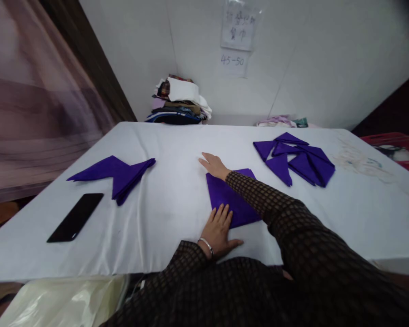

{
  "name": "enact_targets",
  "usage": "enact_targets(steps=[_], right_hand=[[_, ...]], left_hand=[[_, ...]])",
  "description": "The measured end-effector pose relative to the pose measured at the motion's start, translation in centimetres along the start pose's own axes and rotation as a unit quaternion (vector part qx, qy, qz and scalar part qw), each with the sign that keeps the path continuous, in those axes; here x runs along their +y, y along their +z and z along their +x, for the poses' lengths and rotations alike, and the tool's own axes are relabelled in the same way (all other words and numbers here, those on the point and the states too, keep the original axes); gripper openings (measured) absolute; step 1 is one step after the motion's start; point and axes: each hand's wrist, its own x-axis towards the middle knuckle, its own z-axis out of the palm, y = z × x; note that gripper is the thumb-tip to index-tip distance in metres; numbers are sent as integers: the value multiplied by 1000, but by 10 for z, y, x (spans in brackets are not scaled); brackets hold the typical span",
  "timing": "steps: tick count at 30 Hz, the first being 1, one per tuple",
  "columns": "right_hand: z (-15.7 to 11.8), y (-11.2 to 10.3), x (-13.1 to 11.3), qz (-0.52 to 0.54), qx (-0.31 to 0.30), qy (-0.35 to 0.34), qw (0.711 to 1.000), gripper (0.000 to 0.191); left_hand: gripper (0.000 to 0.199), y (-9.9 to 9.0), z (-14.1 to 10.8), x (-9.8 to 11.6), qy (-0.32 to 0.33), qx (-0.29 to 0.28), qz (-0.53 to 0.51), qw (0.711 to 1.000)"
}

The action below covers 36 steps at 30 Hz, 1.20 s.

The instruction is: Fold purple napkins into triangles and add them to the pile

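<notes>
A folded purple napkin (240, 209) lies flat on the white-covered table (175, 168) in front of me. My left hand (220, 231) rests at its near left side, fingertips on the cloth and thumb spread to the right. Stretched out over the napkin's far left corner, my right hand (214, 165) is open, its fingers pointing left past the edge. My right forearm crosses above the napkin and hides part of it. Neither hand grips anything.
Left on the table are a pointed folded purple napkin (122, 176) and a black phone (77, 218). Several folded purple napkins (308, 165) overlap at the right. A clothes stack (179, 102) stands by the wall; a red basket (400, 145) is beyond the right edge.
</notes>
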Motion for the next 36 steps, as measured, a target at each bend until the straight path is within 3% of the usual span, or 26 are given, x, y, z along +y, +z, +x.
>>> enact_targets(steps=[5,7,10,24,27,30,33,36], right_hand=[[-136,-5,-11,4,-53,-102,993,64],[-182,-1,-13,-10,-61,-86,994,67],[-220,5,-6,-42,-62,-42,996,71],[-297,-15,91,-182,-8,106,978,66],[-305,-19,94,-188,12,114,976,68],[-305,-21,83,-187,34,75,979,69],[-304,-19,74,-175,1,16,984,67],[-307,-15,77,-160,-28,6,987,63]], left_hand=[[88,-1,4,-1,-2,-10,-12,1000],[86,0,5,-2,7,0,-7,1000],[88,1,6,-3,9,12,16,1000],[88,-5,7,2,-11,-19,48,999],[89,-6,7,2,-13,-25,37,999],[90,-8,7,3,-9,-35,25,999],[91,-10,7,4,-12,-49,15,999],[92,-12,7,5,-18,-60,4,998]])
